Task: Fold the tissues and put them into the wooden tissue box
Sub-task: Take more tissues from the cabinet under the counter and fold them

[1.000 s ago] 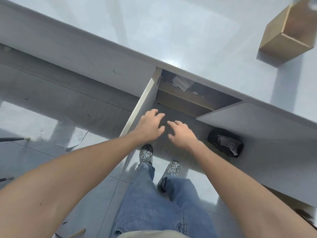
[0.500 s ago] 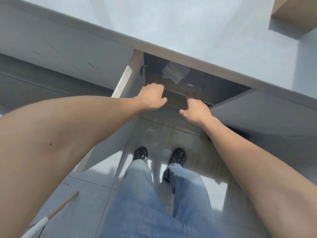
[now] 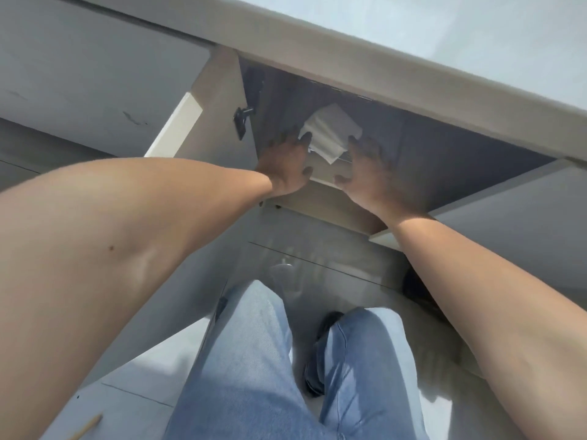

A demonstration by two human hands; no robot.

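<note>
Both hands have pushed further into the open cupboard under the counter (image 3: 365, 55) since half a second ago. The left hand (image 3: 287, 168) and right hand (image 3: 368, 169) lie spread, fingers apart, flanking a tissue box (image 3: 322, 178). The white tissue (image 3: 330, 133) sticks up between them, touching the fingertips.

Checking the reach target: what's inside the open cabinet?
A white tissue sticks up from a light box on the shelf, with the left hand and right hand at either side. The box's sides and the cabinet's dark rear are hidden.
</note>
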